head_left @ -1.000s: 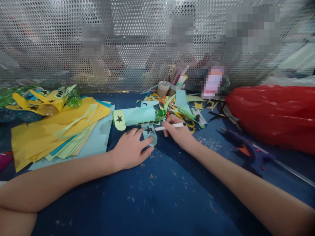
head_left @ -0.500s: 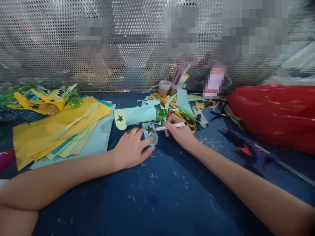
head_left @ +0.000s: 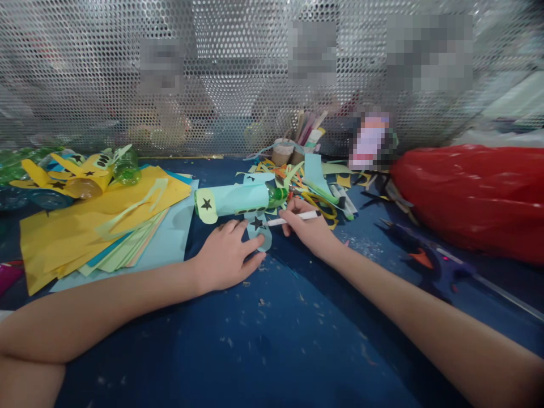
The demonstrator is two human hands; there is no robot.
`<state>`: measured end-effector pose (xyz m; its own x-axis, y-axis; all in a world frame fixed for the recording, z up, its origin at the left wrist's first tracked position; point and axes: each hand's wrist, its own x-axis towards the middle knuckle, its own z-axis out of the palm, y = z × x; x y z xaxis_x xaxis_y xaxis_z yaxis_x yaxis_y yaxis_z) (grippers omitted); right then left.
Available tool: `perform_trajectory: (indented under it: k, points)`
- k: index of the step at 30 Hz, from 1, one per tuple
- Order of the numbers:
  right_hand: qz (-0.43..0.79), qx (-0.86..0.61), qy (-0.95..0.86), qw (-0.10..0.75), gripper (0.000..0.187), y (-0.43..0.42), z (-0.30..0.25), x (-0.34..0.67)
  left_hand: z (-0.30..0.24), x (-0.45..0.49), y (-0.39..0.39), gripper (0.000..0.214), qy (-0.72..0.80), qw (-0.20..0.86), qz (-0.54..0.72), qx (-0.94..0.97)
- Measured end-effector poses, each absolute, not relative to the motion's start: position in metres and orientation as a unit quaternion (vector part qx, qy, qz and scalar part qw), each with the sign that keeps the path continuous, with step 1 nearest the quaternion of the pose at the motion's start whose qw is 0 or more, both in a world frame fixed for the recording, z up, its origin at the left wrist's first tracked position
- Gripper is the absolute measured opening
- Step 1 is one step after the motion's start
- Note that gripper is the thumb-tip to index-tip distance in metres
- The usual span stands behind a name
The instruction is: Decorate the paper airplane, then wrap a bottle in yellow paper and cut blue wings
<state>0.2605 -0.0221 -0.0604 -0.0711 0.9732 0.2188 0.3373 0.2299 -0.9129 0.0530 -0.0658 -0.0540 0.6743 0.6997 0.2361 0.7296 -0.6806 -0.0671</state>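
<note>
A green plastic bottle [head_left: 276, 196] wrapped in light blue paper lies on its side, shaped like a toy plane. Its pale green tail piece [head_left: 207, 206] bears a black star, and the near paper wing [head_left: 264, 239] carries a black star too. My left hand [head_left: 223, 255] rests palm down with fingers spread, its thumb and fingertips on the wing's edge. Pinched in my right hand [head_left: 306, 228] is a white marker [head_left: 293, 219], its tip at the right side of the wing's star.
Yellow, green and blue paper sheets [head_left: 97, 226] lie left, beside a yellow paper-and-bottle plane [head_left: 89, 181]. Paper scraps and scissors [head_left: 317, 204] sit behind my right hand. Right are a glue gun [head_left: 446, 266] and a red plastic bag [head_left: 471, 198]. A perforated metal screen [head_left: 238, 68] stands behind.
The whole view has shifted very slightly. Both hands, the marker and the bottle plane keep nearly the same positions, with the marker tip still at the wing's star.
</note>
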Motion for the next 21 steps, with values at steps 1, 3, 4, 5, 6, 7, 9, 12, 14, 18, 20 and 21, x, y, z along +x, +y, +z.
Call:
perform_trajectory:
  k: [1, 3, 4, 5, 6, 7, 9, 12, 14, 18, 20, 21]
  points:
    - [0.352, -0.511, -0.641, 0.452, 0.024, -0.0224, -0.06, 0.2605, -0.0539, 0.0531, -0.0657, 0.045, -0.392, 0.079, -0.093, -0.912]
    - [0.358, -0.51, -0.641, 0.448, 0.024, -0.0227, -0.0595, 0.2604, -0.0538, 0.0531, -0.0655, 0.045, -0.391, 0.08, -0.091, -0.912]
    - [0.362, -0.51, -0.641, 0.445, 0.024, -0.0227, -0.0594, 0.2604, -0.0538, 0.0531, -0.0654, 0.045, -0.391, 0.08, -0.092, -0.912]
    - [0.365, -0.511, -0.639, 0.445, 0.024, -0.0226, -0.0595, 0.2603, -0.0539, 0.0531, -0.0653, 0.045, -0.39, 0.08, -0.093, -0.912]
    - [0.365, -0.512, -0.637, 0.446, 0.024, -0.0225, -0.0596, 0.2603, -0.0541, 0.053, -0.0653, 0.045, -0.389, 0.08, -0.095, -0.913]
    - [0.365, -0.512, -0.635, 0.449, 0.024, -0.0223, -0.0597, 0.2602, -0.0543, 0.053, -0.0654, 0.045, -0.388, 0.081, -0.097, -0.913]
    - [0.366, -0.511, -0.632, 0.454, 0.024, -0.0221, -0.06, 0.26, -0.0545, 0.0529, -0.0655, 0.044, -0.387, 0.082, -0.099, -0.913]
    - [0.371, -0.503, -0.637, 0.452, 0.024, -0.0221, -0.0602, 0.2596, -0.0546, 0.0528, -0.0657, 0.044, -0.388, 0.082, -0.101, -0.912]
    - [0.371, -0.501, -0.635, 0.456, 0.024, -0.0222, -0.0604, 0.2595, -0.0546, 0.0527, -0.0657, 0.044, -0.388, 0.081, -0.1, -0.912]
    - [0.375, -0.498, -0.63, 0.464, 0.024, -0.022, -0.0608, 0.2596, -0.0552, 0.0526, -0.0654, 0.045, -0.389, 0.077, -0.103, -0.912]
    - [0.376, -0.495, -0.636, 0.457, 0.024, -0.022, -0.0607, 0.2596, -0.0556, 0.0527, -0.0653, 0.044, -0.39, 0.073, -0.106, -0.912]
    - [0.375, -0.496, -0.639, 0.454, 0.023, -0.022, -0.0606, 0.2597, -0.0557, 0.0528, -0.0653, 0.044, -0.39, 0.071, -0.107, -0.912]
